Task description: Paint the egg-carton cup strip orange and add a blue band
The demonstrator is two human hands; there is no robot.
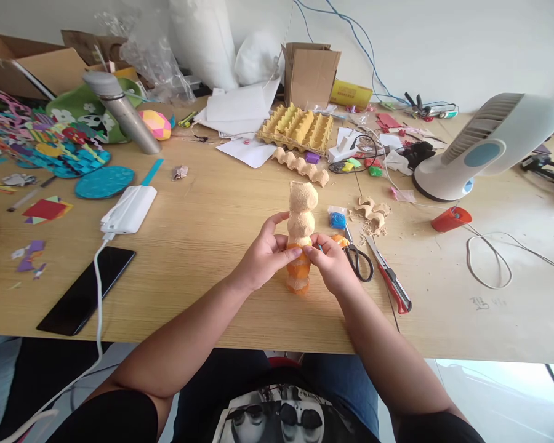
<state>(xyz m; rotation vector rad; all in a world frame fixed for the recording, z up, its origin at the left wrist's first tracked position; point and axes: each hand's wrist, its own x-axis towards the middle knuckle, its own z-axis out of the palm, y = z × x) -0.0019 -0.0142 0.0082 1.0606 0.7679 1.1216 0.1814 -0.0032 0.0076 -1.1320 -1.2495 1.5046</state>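
Note:
A strip of beige egg carton (301, 200) points away from me near the table's front. Soft orange clay (298, 271) covers its lower bumps, while the upper bumps are bare. My left hand (263, 255) grips the strip from the left, thumb pressed on the orange edge. From the right, my right hand (332, 264) also holds it, with its thumb against the clay beside the left thumb. Partly hidden behind the right hand are an orange packet (340, 241) and black-handled scissors (361, 263). A wrapped blue clay piece (337, 219) lies just beyond.
Right of the scissors lies a red utility knife (394, 286), with torn carton scraps (373, 210) behind it. A white fan (475, 147) and an orange cup (451, 219) stand farther right. To the left are a black phone (87, 291) and a cabled white power bank (129, 209).

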